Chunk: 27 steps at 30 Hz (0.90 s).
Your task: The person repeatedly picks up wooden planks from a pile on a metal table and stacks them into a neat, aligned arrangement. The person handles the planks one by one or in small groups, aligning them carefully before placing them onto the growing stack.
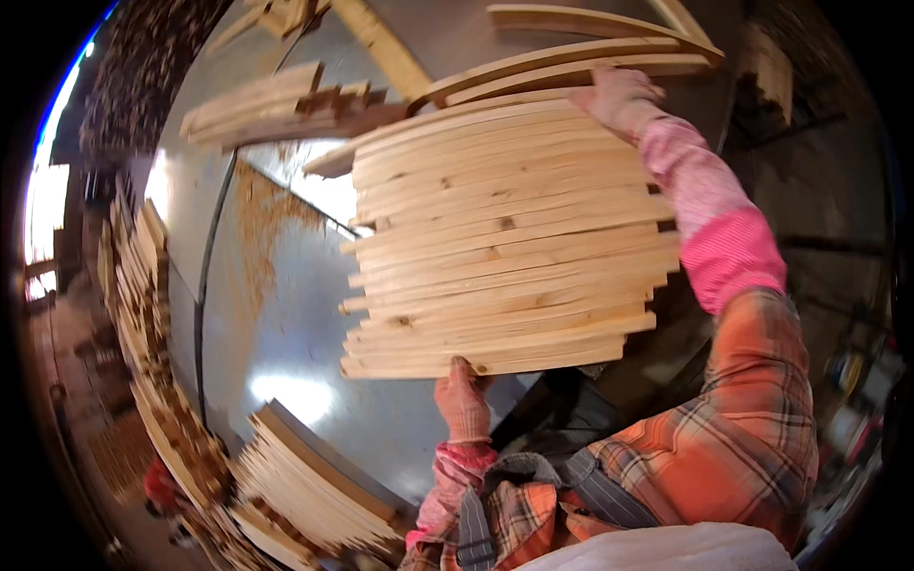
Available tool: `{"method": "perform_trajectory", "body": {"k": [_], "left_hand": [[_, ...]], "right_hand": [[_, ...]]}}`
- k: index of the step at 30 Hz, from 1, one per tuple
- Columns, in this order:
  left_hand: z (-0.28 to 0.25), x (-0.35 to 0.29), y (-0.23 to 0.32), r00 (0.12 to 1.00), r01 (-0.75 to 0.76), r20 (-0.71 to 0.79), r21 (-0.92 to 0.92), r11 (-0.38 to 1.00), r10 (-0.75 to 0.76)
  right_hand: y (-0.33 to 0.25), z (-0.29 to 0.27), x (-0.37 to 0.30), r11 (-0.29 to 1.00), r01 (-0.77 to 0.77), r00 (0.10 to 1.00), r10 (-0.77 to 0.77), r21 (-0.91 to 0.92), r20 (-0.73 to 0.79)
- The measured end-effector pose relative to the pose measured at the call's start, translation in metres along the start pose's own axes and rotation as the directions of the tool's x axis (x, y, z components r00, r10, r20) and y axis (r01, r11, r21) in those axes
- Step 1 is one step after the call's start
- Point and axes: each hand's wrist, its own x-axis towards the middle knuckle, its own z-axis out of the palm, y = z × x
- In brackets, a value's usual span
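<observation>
A row of pale wooden slats lies side by side in front of me, with uneven ends and a few dark knots. My left hand grips the near edge, its thumb on top and its fingers mostly hidden below. At the far right corner, my right hand closes over the far edge of the same slats, close to some longer curved strips. Both hands look pinkish, as if in thin gloves, with pink cuffs on the forearms. Beneath the slats is a shiny metal table.
Short wooden pieces are piled at the far left of the table, near a long board. Sawdust streaks the metal. A slat stack stands at the near left, beside a long row of wood along the left edge.
</observation>
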Motion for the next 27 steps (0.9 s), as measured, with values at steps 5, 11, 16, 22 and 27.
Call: {"method": "perform_trajectory", "body": {"k": [5, 11, 16, 22, 27], "left_hand": [[-0.036, 0.034, 0.052, 0.965, -0.195, -0.099, 0.338, 0.921, 0.241], [-0.109, 0.111, 0.047, 0.794, -0.510, -0.248, 0.227, 0.830, 0.555], [-0.099, 0.105, 0.030, 0.447, -0.676, -0.013, 0.650, 0.347, 0.894], [-0.127, 0.096, 0.038, 0.897, -0.367, 0.021, -0.523, 0.769, 0.442], [-0.162, 0.108, 0.046, 0.963, -0.157, 0.096, -0.557, 0.816, 0.250]], "right_hand": [[0.030, 0.025, -0.055, 0.928, 0.360, 0.923, -0.340, -0.095, 0.179], [0.028, 0.086, -0.084, 0.834, 0.274, 0.825, -0.460, 0.479, 0.328], [-0.007, 0.152, -0.081, 0.177, 0.144, 0.913, -0.404, 0.974, -0.062], [-0.023, 0.129, -0.139, 0.185, -0.446, 0.585, -0.680, 0.876, 0.442], [-0.046, 0.131, -0.193, 0.075, -0.686, 0.514, -0.655, 0.724, 0.555]]}}
